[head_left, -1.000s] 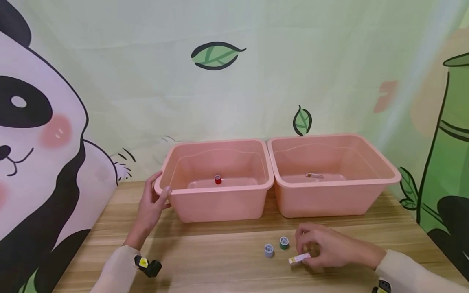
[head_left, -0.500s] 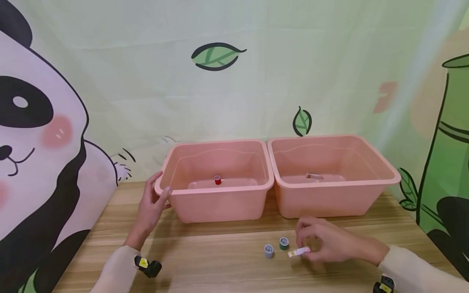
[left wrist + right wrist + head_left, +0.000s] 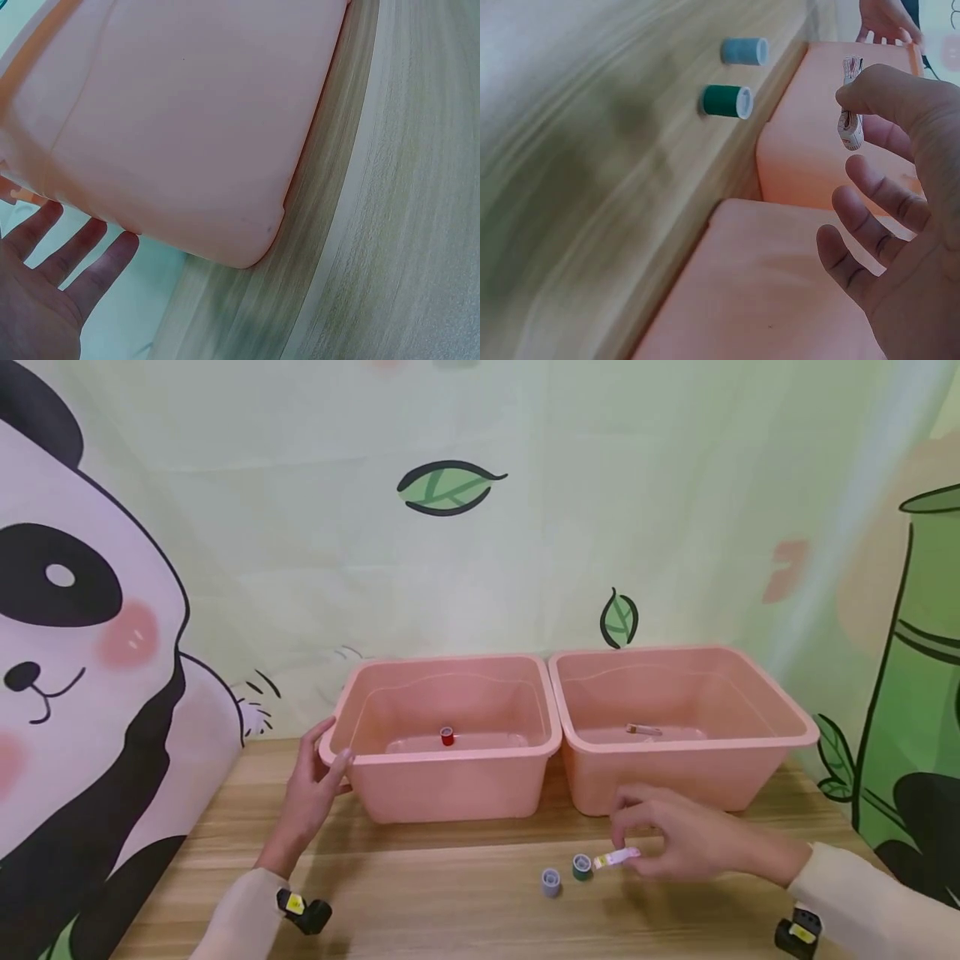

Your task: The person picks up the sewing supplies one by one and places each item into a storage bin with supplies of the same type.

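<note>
My right hand (image 3: 693, 839) pinches a small white printed strip (image 3: 615, 858), with pink and yellow marks, between thumb and index finger above the table. In the right wrist view that folded strip (image 3: 851, 131) stands clear of the other spread fingers. Beside it on the table stand a green thread spool (image 3: 581, 867) and a pale blue thread spool (image 3: 551, 882). My left hand (image 3: 309, 797) holds the near left corner of the left pink bin (image 3: 450, 789), thumb over the rim. The left wrist view shows its fingertips against the bin's outer side.
A red thread spool (image 3: 447, 736) lies inside the left bin. Close against that bin stands the right pink bin (image 3: 675, 768), with a small brownish, narrow item (image 3: 643, 729) on its floor. Behind the wooden table (image 3: 435, 893) hangs a printed panda backdrop (image 3: 480, 577).
My right hand has lifted the printed strip and moved it away from me, towards the right bin. The head view has tilted up slightly. My left hand keeps its hold on the left bin.
</note>
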Motion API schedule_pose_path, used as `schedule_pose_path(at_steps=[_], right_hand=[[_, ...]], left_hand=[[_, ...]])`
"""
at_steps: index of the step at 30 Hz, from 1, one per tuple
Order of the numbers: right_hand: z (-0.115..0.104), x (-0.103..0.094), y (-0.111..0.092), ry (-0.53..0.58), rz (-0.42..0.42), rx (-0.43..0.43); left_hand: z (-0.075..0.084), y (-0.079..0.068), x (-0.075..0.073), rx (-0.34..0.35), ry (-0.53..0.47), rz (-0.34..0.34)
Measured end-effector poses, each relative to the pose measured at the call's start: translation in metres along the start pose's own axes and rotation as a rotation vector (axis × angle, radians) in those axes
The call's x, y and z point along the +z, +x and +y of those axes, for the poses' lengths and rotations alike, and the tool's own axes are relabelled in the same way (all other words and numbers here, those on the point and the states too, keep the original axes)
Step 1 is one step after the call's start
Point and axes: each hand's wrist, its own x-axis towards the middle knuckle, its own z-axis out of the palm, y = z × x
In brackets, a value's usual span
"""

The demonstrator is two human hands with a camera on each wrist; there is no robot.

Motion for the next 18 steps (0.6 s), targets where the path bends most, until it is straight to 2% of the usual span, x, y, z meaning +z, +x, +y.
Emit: schedule_pose_path(at_steps=[9,18], right_hand=[[-0.003,-0.018,0.005,-0.018,-0.047,0.052],[-0.007,-0.033,0.011,-0.07,-0.047,0.029]], left_hand=[[-0.001,0.001,0.001,-0.014,0.02,-0.001],[0.002,-0.002,0.001,-0.002,-0.008,-0.004]])
